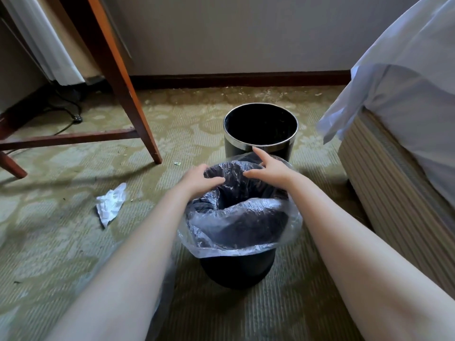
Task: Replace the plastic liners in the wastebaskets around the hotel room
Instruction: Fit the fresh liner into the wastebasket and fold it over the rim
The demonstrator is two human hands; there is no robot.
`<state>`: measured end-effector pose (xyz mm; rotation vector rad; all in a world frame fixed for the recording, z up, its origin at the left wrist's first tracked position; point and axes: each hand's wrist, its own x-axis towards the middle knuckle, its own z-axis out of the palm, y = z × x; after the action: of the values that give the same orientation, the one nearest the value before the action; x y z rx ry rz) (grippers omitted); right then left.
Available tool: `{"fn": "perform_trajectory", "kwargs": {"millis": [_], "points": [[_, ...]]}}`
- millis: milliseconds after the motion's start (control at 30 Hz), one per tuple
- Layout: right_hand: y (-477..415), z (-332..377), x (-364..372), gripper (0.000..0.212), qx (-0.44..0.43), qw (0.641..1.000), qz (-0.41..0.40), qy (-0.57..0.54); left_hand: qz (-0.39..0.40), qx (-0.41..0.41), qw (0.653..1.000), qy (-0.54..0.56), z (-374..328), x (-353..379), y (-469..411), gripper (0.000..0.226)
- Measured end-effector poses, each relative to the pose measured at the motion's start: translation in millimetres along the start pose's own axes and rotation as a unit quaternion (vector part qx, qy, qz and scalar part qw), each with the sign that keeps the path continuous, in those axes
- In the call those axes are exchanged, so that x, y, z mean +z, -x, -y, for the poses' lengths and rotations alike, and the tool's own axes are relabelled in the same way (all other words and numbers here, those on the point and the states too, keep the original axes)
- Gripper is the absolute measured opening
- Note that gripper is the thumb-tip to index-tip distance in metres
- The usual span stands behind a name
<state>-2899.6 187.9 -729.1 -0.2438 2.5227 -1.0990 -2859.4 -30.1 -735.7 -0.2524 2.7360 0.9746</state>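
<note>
I see a black wastebasket (237, 269) on the carpet (61, 242) close in front, with a clear plastic liner (236, 217) draped over its rim. At the far rim, the left hand (200, 179) curls its fingers round the liner's edge. The right hand (267, 168) rests there with fingers apart, seemingly pressing the plastic. A second wastebasket (260, 129) stands just behind.

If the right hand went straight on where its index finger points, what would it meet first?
The right hand would probably meet the steel rim of the unlined wastebasket first, just past the liner; depth is unclear.
</note>
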Motion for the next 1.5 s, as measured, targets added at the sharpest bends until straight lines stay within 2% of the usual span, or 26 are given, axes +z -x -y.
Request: {"fn": "perform_trajectory", "kwargs": {"millis": [67,167,233,300,367,467,567,633,700,800,933,1067,1167,1300,1400,1500], "points": [[-4,-8,1,0.087,0.042,0.998,0.033,-0.025,0.024,-0.031,0.998,0.052,7,0,-3,0.068],[0,-19,-1,0.093,0.095,0.991,0.069,-0.07,0.06,-0.08,0.984,0.148,20,2,-1,0.08],[7,-28,-2,0.099,0.129,0.981,0.081,-0.119,0.08,-0.101,0.979,0.159,29,4,1,0.08],[15,-37,0,0.093,0.164,0.97,0.066,-0.17,0.087,-0.115,0.979,0.141,33,3,4,0.078],[24,-43,5,0.098,0.188,0.958,0.056,-0.208,0.057,-0.116,0.985,0.111,33,3,6,0.075],[28,-51,12,0.104,0.173,0.948,0.031,-0.267,-0.025,-0.133,0.989,0.054,28,8,12,0.073],[46,-36,14,0.076,0.119,0.96,-0.076,-0.242,-0.134,-0.111,0.981,-0.085,14,11,30,0.058],[51,-38,16,0.068,0.091,0.968,-0.131,-0.195,-0.213,-0.032,0.961,-0.172,4,12,42,0.044],[60,-35,18,0.065,0.071,0.976,-0.148,-0.144,-0.274,0.078,0.939,-0.191,-6,14,51,0.037],[71,-29,22,0.056,0.02,0.976,-0.201,-0.078,-0.343,0.229,0.898,-0.154,-13,16,68,0.035],[86,-18,30,0.052,-0.118,0.944,-0.306,0.033,-0.359,0.344,0.857,-0.132,-10,31,100,0.024],[107,-18,46,0.042,-0.244,0.881,-0.389,0.113,-0.321,0.442,0.821,-0.169,7,48,123,0.021],[123,-26,57,0.033,-0.35,0.849,-0.364,0.157,-0.273,0.484,0.798,-0.233,24,55,138,0.031],[149,-45,66,0.033,-0.454,0.825,-0.244,0.232,-0.249,0.457,0.793,-0.318,48,66,150,0.037],[158,-65,72,0.034,-0.467,0.803,-0.188,0.319,-0.246,0.453,0.788,-0.337,48,69,155,0.021],[159,-77,77,0.017,-0.447,0.794,-0.176,0.372,-0.231,0.464,0.785,-0.339,42,70,157,0.015]]}}
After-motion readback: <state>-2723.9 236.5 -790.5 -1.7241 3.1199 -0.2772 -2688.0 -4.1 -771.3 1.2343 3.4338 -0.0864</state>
